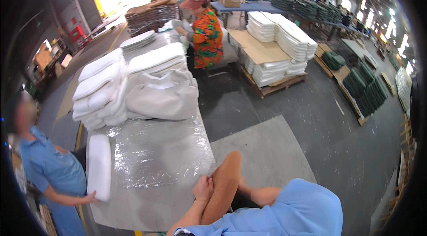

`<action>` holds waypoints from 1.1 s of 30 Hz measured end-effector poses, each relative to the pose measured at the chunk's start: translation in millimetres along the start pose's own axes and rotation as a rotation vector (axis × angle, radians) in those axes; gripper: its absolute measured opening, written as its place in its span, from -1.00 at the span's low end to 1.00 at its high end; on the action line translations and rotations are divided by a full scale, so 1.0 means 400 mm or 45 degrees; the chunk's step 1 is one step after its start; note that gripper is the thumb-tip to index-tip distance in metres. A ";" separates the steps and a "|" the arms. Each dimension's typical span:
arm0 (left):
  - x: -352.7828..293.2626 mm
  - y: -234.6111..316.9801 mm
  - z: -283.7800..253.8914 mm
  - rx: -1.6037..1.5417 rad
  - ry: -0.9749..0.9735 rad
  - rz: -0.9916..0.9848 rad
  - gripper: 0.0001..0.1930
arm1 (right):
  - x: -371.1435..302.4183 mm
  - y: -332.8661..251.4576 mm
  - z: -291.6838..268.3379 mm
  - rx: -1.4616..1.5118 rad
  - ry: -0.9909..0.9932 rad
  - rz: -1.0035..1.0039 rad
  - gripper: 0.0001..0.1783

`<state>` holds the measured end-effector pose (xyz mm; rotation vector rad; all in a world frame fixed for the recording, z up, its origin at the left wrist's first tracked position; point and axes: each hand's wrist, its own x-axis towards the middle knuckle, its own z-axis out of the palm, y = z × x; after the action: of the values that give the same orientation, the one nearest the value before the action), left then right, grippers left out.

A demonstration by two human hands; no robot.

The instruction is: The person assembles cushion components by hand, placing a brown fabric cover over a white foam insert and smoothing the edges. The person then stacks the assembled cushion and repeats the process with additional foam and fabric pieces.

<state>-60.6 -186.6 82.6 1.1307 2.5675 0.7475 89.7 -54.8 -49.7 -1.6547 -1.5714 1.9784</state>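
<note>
A long brown cushion [227, 182] with a rounded top end stands tilted at the near edge of the table, close in front of my body. On its left edge my left hand [203, 188] is closed, the knuckles toward the table. My right hand [242, 186] holds the cushion from the right side; most of its fingers are hidden behind it. Left of the cushion is the table [155, 209], partly covered with shiny clear plastic film [155, 153]. The cushion's lower end is hidden by my left forearm and blue sleeve.
Stacks of white cushions [95, 89] and an off-white bag [162, 95] fill the table's far half. At the left, a co-worker in blue [53, 164] holds a white cushion [99, 164]. Another person [207, 35] works beyond. Pallets of white [289, 35] and dark green cushions [364, 87] stand right.
</note>
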 end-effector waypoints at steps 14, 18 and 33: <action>-0.421 -0.054 -0.380 -0.307 -0.433 0.028 -0.07 | -0.390 -0.680 -0.028 -2.139 -1.040 -1.649 -0.18; -0.476 0.028 -0.358 0.010 -0.251 -0.286 -0.07 | -0.399 -0.638 0.050 -2.192 -1.209 -1.736 -0.27; -0.392 0.040 -0.306 -1.456 1.108 -1.223 0.33 | -0.420 -0.833 0.160 -1.150 -1.074 -1.285 -0.50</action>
<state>4.9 -337.1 195.8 -0.8495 1.9884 2.1577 -56.6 -51.6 299.4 0.2523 -2.9742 1.4100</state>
